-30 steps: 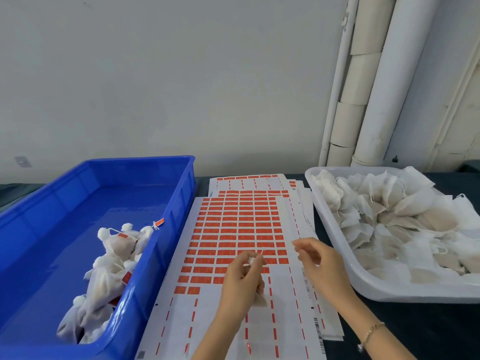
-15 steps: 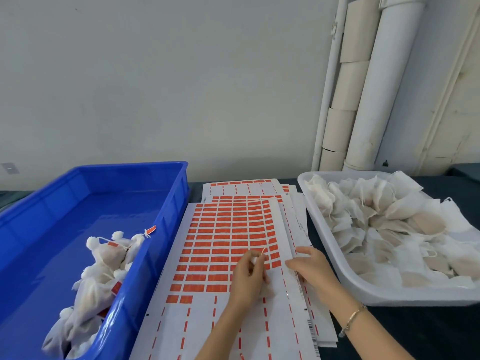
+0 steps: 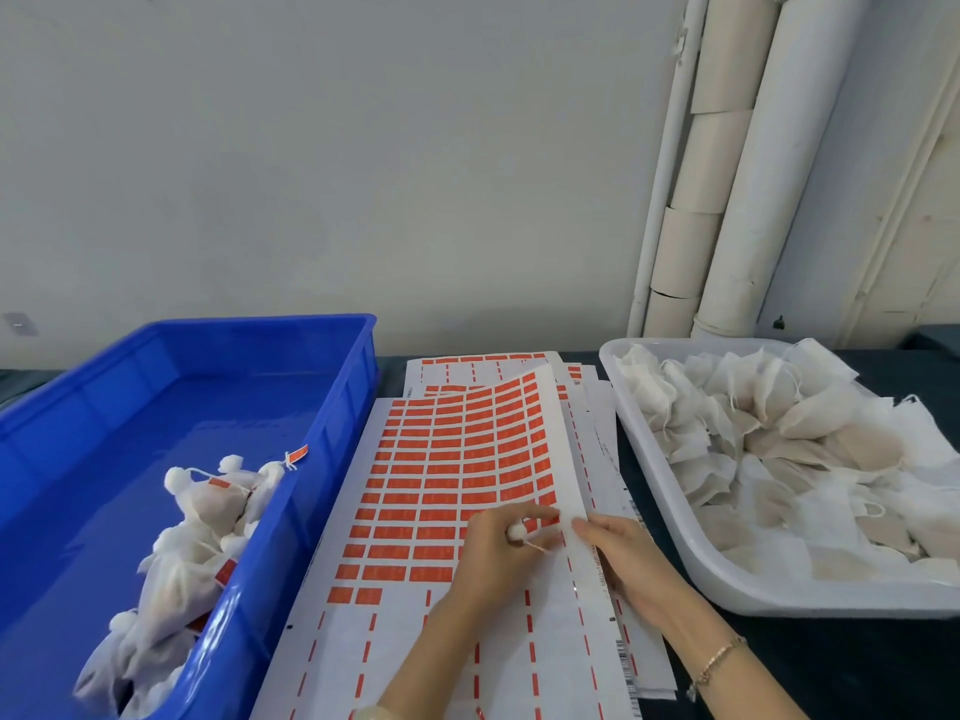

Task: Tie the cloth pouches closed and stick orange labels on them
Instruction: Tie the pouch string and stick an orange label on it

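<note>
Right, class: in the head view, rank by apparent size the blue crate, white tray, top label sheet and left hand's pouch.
1. blue crate
2. top label sheet and white tray: too alike to rank; both cropped
3. pouch, mostly hidden in the left hand

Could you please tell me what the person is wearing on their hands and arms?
The left hand and the right hand are both bare, with no gloves and no rings that I can make out. No sleeves are in view. A thin, gold-coloured chain bracelet circles the right wrist.
</note>
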### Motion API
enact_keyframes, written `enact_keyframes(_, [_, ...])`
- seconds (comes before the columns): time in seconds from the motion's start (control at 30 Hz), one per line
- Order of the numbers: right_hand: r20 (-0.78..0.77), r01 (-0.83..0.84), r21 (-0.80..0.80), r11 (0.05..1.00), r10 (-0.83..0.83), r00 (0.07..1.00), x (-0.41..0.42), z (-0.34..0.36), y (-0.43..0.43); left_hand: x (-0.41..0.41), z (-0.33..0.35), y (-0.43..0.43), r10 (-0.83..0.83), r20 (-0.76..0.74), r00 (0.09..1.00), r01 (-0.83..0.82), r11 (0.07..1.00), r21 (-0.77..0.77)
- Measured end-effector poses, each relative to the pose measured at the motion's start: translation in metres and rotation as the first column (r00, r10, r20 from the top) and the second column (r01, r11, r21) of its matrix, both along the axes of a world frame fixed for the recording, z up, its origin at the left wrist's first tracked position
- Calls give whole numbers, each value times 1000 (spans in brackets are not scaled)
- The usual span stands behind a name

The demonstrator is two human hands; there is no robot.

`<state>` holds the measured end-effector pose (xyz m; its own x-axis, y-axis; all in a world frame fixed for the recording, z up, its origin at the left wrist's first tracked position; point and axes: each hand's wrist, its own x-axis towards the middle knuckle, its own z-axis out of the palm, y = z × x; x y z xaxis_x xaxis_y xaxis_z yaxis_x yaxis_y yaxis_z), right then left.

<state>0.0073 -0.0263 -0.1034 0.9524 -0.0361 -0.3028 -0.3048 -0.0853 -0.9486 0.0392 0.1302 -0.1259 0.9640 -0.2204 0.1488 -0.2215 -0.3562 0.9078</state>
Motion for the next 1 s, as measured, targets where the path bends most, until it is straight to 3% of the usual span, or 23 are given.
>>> enact_keyframes(0.23, [-25, 4, 89, 996, -2, 1000, -3, 2, -3, 3, -10, -5, -3, 20, 1000, 3, 1000, -12])
enact_keyframes(0.57, [-82, 136, 1, 991, -136, 987, 3, 0, 13, -3, -13, -4, -25, 158, 987, 16, 998, 58])
enact_keyframes(1.0, [-126, 198, 9, 980, -195, 973, 4, 3, 15, 0, -14, -2, -23, 120, 993, 11, 995, 100])
